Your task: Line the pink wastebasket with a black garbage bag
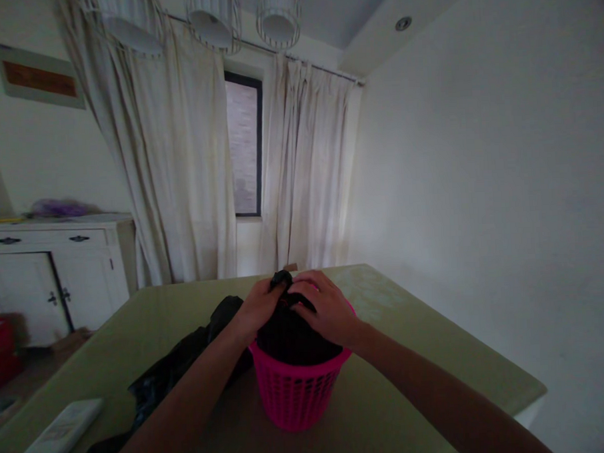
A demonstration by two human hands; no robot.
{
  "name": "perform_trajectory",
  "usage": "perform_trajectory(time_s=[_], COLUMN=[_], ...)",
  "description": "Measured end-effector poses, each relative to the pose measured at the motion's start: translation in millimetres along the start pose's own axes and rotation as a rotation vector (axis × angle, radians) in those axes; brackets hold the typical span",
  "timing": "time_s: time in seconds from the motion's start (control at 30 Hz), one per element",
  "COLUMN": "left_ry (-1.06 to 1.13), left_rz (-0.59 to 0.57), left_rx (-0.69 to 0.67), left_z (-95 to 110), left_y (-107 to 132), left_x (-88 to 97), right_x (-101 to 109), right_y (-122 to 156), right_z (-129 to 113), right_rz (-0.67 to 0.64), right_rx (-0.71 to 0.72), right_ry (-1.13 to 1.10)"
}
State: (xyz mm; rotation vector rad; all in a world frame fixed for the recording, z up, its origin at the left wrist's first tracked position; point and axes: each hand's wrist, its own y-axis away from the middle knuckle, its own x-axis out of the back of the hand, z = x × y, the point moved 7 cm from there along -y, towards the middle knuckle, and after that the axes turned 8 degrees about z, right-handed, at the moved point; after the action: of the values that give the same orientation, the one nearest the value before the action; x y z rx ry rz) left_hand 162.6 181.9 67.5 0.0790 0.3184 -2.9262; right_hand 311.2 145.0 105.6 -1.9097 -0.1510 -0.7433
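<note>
On the near middle of a green table [416,328]: a pink basket [294,394], upright, slatted wall facing the camera, stuffed to the rim with dark cloth [291,337] that mounds above the top. Both hands on that mound. Left hand [258,307] curled over its far left side, fingers pinching a bunched tip of the fabric that pokes up at the far edge; right hand [321,308] spread flat across the top right, palm down, pressing rather than gripping, apparently to keep the heap inside the rim. Forearms converging from the near corners, so the basket sits braced between them.

Just left of the basket, touching or nearly touching its wall: more black fabric [183,372], loosely crumpled and trailing toward the near left edge, seemingly spillover too bulky for the container. Farther near-left, a pale flat object [56,441], blurred, kind unclear.

Beyond the table: cream curtains [179,172] parted around a narrow window [245,145], a white cabinet [54,277] at far left, wire lampshades [213,20] overhead, bare wall at right.
</note>
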Motion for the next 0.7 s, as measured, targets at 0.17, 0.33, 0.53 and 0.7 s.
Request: perform_trajectory(time_s=[0.17,0.33,0.53,0.7], left_ry=[-0.098,-0.364,-0.350,-0.368], left_rz=[-0.014,0.169,0.193,0.288], left_rx=[0.001,-0.161,-0.225,-0.417], left_z=[-3.8,-17.9,-28.8,-25.1], left_y=[-9.8,-28.7,-32.6,13.8], left_x=[15.4,67.4,70.6,79.5], right_x=[15.5,57.3,74.9,68.2], right_y=[10.9,47.6,60.6,22.4], right_z=[-2.1,25.4,31.6,34.3], right_rz=[-0.119,-0.288,-0.305,-0.175], right_rx=[0.123,-0.058,-0.188,-0.243], right_ry=[-0.053,-0.231,-0.339,-0.388])
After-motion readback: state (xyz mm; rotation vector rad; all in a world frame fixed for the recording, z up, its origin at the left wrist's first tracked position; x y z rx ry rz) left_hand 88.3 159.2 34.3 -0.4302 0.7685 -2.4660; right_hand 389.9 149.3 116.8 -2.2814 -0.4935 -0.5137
